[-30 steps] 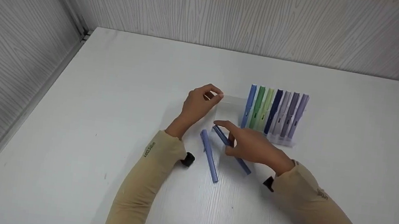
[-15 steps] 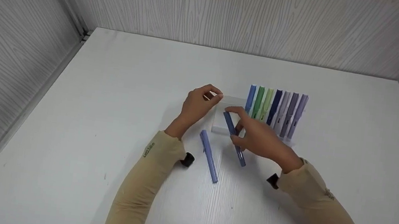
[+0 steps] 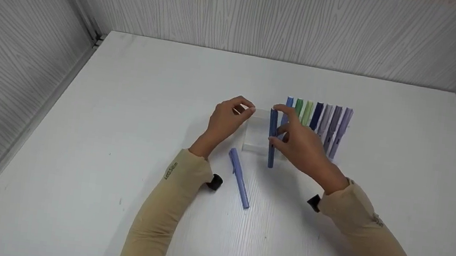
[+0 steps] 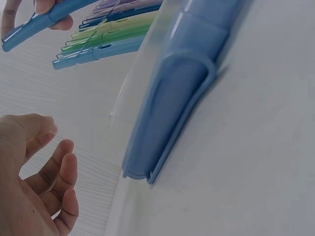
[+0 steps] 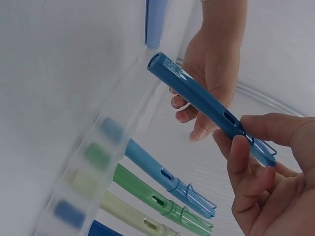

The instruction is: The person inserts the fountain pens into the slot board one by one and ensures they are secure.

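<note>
My right hand (image 3: pixel 306 148) pinches a dark blue pen (image 5: pixel 197 96) near its clip end, between thumb and fingers. That pen is nearly upright, in front of the clear pen stand (image 3: pixel 256 148) and left of its row of pens. At the stand's back left corner, the thumb and forefinger of my left hand (image 3: pixel 225 121) pinch its edge. A green pen (image 3: pixel 299 105), a dark navy pen (image 3: pixel 315 116) and several others lean side by side in the stand's right part. The lower ends of some are hidden behind my right hand.
A periwinkle blue pen (image 3: pixel 240 181) lies on the white table (image 3: pixel 102 121) between my forearms, its clip end toward the stand. Wood-grain panels rise behind the table (image 3: pixel 241 16) and at its left (image 3: pixel 9 31).
My right hand has lifted the dark blue pen from a slant low over the table, moved it away from me and turned it nearly upright. The left hand stays put.
</note>
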`<state>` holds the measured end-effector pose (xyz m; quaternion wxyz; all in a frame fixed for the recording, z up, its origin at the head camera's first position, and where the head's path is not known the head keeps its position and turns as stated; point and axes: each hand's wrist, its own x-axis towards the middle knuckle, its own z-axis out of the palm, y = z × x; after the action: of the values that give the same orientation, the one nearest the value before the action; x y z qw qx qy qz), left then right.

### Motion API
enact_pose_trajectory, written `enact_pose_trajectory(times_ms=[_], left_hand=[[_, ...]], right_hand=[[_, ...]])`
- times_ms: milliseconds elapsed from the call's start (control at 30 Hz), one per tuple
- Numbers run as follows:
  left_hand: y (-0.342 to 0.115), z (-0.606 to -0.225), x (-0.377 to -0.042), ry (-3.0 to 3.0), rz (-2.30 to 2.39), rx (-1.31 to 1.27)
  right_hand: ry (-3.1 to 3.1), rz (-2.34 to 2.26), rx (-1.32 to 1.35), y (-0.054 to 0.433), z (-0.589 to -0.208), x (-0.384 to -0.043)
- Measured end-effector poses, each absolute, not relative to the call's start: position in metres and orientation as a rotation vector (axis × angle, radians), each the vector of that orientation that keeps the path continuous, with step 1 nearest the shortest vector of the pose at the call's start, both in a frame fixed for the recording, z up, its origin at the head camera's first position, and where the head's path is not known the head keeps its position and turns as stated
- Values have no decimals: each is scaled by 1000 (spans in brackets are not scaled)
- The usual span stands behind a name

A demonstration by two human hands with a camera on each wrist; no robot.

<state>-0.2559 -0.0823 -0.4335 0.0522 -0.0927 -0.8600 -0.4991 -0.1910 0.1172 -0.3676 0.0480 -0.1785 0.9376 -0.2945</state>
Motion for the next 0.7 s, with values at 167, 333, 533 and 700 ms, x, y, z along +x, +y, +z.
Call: enact_pose_trajectory(times_ms=[167,333,533,700], left_hand=[[-83,-435,-257,-2613,-1509,-292],[-83,-438,-259,-2602,-1509,-297],[-83,-437,-258,-2619,-1502,-288],[-82,-436,-257,-2622,-1484,-290]], right_hand=[[2947,-908,-554,117,-368,-193],[3070,-923,-651,118,-372,-196],[3137,-919,-614,118,-378,-201],[3177,-924,-589,117,-382,-204]])
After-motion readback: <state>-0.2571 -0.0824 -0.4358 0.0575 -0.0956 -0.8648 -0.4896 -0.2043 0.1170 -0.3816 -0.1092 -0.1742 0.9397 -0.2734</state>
